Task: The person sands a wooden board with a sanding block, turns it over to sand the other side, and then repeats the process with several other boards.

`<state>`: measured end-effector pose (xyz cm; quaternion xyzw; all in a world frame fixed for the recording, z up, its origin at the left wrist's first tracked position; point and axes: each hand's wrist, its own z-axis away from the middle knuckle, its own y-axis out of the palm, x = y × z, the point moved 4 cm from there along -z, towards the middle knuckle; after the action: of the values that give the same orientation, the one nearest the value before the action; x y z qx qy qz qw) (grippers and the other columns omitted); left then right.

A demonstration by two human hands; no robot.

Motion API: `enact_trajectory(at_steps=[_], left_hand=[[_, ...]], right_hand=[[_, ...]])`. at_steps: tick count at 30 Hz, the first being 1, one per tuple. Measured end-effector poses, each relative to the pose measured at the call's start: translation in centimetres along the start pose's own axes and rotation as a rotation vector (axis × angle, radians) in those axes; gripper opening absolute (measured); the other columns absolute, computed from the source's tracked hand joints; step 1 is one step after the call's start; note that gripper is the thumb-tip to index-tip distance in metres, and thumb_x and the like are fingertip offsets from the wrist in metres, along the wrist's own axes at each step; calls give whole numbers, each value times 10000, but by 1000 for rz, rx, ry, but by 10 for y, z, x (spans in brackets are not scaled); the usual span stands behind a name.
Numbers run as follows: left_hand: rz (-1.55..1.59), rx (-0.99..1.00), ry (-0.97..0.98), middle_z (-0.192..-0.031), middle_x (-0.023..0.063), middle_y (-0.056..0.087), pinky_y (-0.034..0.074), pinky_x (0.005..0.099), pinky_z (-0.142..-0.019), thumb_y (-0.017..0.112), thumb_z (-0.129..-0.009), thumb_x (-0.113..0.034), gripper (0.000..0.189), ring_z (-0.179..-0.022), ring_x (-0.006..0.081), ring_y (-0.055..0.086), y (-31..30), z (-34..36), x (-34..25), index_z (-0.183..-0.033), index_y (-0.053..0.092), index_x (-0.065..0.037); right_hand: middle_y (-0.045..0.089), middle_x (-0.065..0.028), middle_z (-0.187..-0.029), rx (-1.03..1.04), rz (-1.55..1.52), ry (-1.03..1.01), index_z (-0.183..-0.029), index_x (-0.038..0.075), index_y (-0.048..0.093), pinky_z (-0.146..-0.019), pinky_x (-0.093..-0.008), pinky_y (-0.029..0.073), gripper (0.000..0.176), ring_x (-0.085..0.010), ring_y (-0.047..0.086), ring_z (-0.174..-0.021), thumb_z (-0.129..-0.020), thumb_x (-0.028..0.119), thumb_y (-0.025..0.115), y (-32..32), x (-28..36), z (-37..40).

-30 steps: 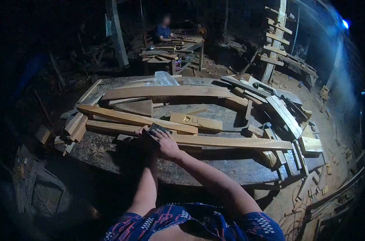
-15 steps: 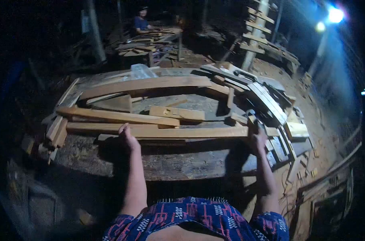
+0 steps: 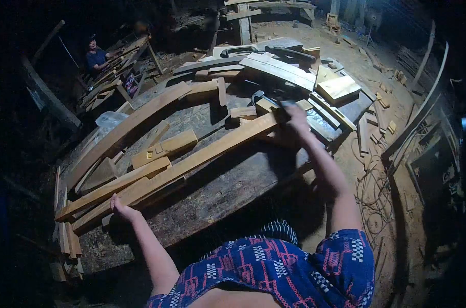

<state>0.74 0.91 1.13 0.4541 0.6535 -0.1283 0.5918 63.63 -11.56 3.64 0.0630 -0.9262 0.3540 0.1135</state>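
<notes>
Two hands sit at opposite ends of one long plank (image 3: 192, 161), which lies flat and slantwise on the dark workbench (image 3: 228, 192). The left hand (image 3: 121, 209) is at the plank's near end, fingers curled over its edge in a grip. The right hand (image 3: 295, 119) is at the plank's far end. It is blurred, with something dark at the fingertips, so I cannot tell whether it is closed or loose.

Judging by how it lies, the plank is held at both ends and no more than that. It rests on the bench, not raised, and its pale upper face looks bare.

A second plank (image 3: 115, 187) lies touching the long plank on its far side, near the left hand. Just beyond the long plank's middle sits a short notched block (image 3: 163, 149). Further out a curved board (image 3: 125, 128) runs roughly parallel, with a clear plastic bag (image 3: 110, 119) past it. A stack of boards (image 3: 279, 66) and a pale block (image 3: 338, 87) crowd the long plank's far end, leaving little room there. Cables (image 3: 369, 205) lie on the floor to the right of that end. Another person (image 3: 95, 56) sits well away, beyond the curved board.
</notes>
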Motion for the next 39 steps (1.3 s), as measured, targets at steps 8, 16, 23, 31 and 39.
enact_trajectory(at_steps=[8,16,23,31,39], left_hand=[[-69,-64,-9,-820,65,534,360,303,-792,511,-685,-165,218,-790,183,486,0,1,-4,-827,548,-3],[-11,-77,52,-836,72,523,366,302,-783,515,-717,-186,214,-816,189,484,3,7,-13,-841,526,-12],[58,-34,33,-813,49,493,361,293,-779,502,-731,-187,203,-788,164,469,6,11,-17,-866,495,-35],[23,-96,15,-741,65,512,363,286,-773,350,-847,-359,364,-740,180,480,-4,-2,5,-806,524,-41],[182,39,-124,-810,88,536,367,295,-782,245,-874,-386,469,-794,192,486,-6,8,-5,-862,530,-14]], right_hand=[[520,-106,-1012,257,484,576,-1054,162,520,-793,-380,394,380,-279,483,-970,-716,332,482,-9,-52,-9],[426,-120,-1193,257,77,-157,-1189,94,414,-924,-347,300,668,-250,382,-1111,-544,23,571,21,109,25],[512,-153,-1030,271,86,213,-1081,44,483,-796,-371,410,530,-283,493,-947,-576,123,622,-12,42,1],[434,-108,-1174,287,-305,-256,-1125,108,478,-913,-373,314,574,-285,420,-1068,-565,28,572,73,298,12],[334,-111,-1266,600,-569,-550,-1228,132,361,-981,-404,193,545,-272,273,-1192,-706,173,512,133,506,16]])
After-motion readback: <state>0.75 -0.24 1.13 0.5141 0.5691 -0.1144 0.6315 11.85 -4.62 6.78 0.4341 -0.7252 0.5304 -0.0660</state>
